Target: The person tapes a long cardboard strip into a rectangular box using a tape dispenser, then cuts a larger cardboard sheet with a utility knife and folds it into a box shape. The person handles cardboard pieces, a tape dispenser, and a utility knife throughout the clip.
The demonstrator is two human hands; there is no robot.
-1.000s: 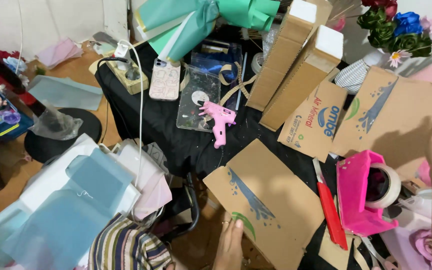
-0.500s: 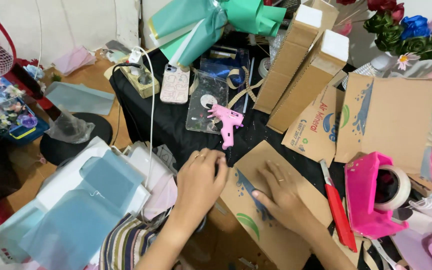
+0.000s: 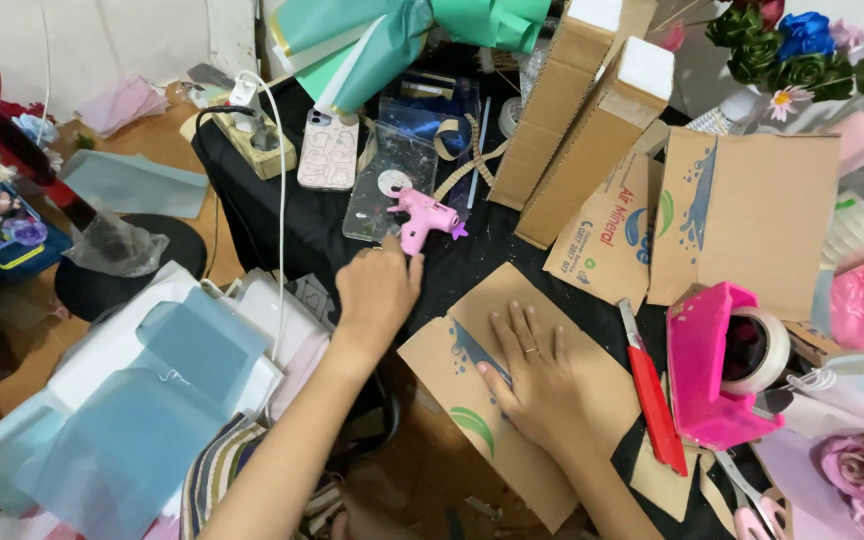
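Nearest, my right hand (image 3: 537, 375) lies flat with fingers spread, pressing a cardboard sheet (image 3: 522, 400) at the table's (image 3: 282, 225) near edge. Just beyond, my left hand (image 3: 377, 290) reaches with fingers loosely curled, holding nothing, toward the pink glue gun (image 3: 422, 218) lying mid-table. Farther back lean two cardboard boxes (image 3: 592, 120).

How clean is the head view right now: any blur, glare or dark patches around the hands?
Head view: lighting even, shadows soft. The left hand near the pink glue gun is slightly blurred; the right hand on the cardboard is sharp. The clear sheet shows faint glare; black cloth hides detail.
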